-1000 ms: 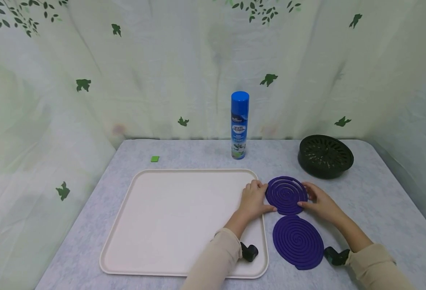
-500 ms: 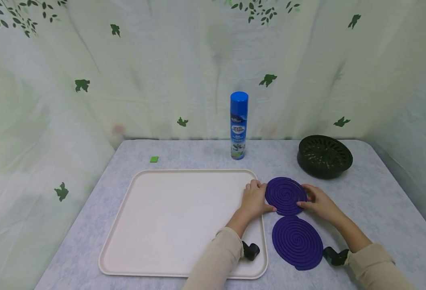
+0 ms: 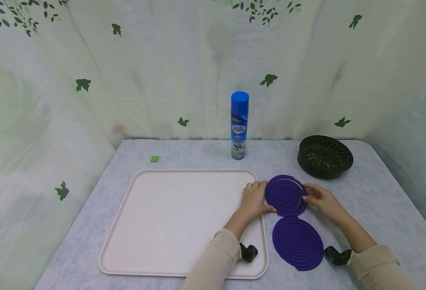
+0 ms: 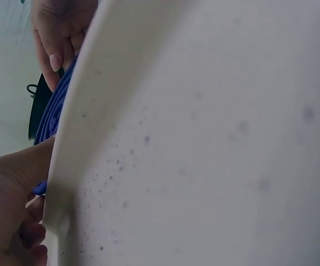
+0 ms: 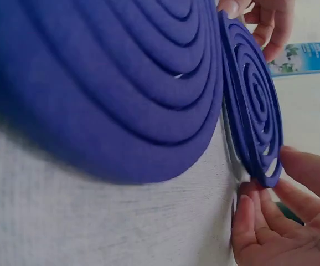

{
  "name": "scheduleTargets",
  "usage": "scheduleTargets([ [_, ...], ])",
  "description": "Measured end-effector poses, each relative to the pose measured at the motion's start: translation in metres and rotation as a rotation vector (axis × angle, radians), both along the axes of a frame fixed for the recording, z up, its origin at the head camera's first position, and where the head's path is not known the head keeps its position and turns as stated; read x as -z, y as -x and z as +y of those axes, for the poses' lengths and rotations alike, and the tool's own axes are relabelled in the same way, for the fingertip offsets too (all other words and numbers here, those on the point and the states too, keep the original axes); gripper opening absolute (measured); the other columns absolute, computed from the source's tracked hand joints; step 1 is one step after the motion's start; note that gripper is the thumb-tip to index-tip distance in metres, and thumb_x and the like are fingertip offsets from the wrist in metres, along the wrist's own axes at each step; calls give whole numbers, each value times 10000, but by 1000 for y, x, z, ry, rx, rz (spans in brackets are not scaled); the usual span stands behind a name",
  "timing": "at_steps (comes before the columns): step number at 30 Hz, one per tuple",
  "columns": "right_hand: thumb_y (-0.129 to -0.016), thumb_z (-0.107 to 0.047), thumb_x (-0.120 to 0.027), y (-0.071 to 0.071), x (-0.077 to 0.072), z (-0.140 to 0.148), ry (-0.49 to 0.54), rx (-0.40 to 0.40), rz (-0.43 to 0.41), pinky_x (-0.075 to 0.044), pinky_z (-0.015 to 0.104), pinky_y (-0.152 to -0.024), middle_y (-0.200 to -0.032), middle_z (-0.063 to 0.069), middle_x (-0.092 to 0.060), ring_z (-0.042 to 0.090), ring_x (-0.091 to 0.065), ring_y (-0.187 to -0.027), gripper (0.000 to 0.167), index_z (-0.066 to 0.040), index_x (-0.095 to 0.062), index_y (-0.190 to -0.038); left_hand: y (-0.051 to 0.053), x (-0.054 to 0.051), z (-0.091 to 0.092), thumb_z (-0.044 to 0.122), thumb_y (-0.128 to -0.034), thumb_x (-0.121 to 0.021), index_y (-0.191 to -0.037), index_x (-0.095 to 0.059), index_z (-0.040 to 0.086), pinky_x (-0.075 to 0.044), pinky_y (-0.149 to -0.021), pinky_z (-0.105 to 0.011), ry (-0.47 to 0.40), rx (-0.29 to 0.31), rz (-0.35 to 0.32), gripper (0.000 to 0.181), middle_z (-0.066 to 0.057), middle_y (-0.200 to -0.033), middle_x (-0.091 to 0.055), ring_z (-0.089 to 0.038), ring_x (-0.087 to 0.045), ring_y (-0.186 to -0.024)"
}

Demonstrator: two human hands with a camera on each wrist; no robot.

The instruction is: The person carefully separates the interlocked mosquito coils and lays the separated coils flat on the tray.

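Two purple spiral mosquito coils lie right of the tray, one behind the other. My left hand [image 3: 253, 199] reaches across the tray's right rim and holds the left edge of the far mosquito coil [image 3: 285, 195], its thumb at the near side. My right hand [image 3: 321, 201] pinches that coil's right edge; in the right wrist view the thumb is on one face and fingers are behind the other. Gaps show between the outer turns there. The near mosquito coil [image 3: 298, 243] lies flat just in front, untouched by either hand.
A large white tray [image 3: 184, 221] covers the table's left and middle. Behind stand a blue spray can [image 3: 239, 125] and a round black container with a slotted top [image 3: 325, 157]. A small green square [image 3: 154, 159] lies behind the tray; a patterned curtain [image 3: 162, 80] hangs beyond.
My right hand has shifted slightly, and its thumb has moved outward to the far coil's right edge. A gap along that coil's outer turn narrowed, then shows again. My left hand stays put.
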State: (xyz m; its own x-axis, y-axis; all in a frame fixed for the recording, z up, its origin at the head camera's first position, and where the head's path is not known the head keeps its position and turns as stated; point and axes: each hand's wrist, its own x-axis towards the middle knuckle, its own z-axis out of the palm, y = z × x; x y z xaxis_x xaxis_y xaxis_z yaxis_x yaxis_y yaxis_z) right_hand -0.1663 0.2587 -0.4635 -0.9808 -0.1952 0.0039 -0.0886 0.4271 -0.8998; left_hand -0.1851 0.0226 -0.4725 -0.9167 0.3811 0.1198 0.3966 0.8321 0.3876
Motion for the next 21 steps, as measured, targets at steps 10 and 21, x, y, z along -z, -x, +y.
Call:
scheduleTargets([
  [10,-878,-27,-562,-2,-17,-3,280,-7,52,-527,229,-705,-1041,72,-564,62,-599,-854,473,55,-382,-1308,3,-21,-11,418,-611,-796,-1255,-439,99,-391,-852,-293,-114,57,76,802,-24,-1074,-571,-185,-479,-965],
  [21,-877,1,-548,-16,-69,-44,430,-57,149,-541,292,-681,-1033,22,-614,137,-621,-841,459,-18,-419,-1317,-18,-68,-62,223,-760,-729,-1340,-350,110,-485,-781,-218,-591,158,-62,702,-61,-1097,-495,-142,-555,-900],
])
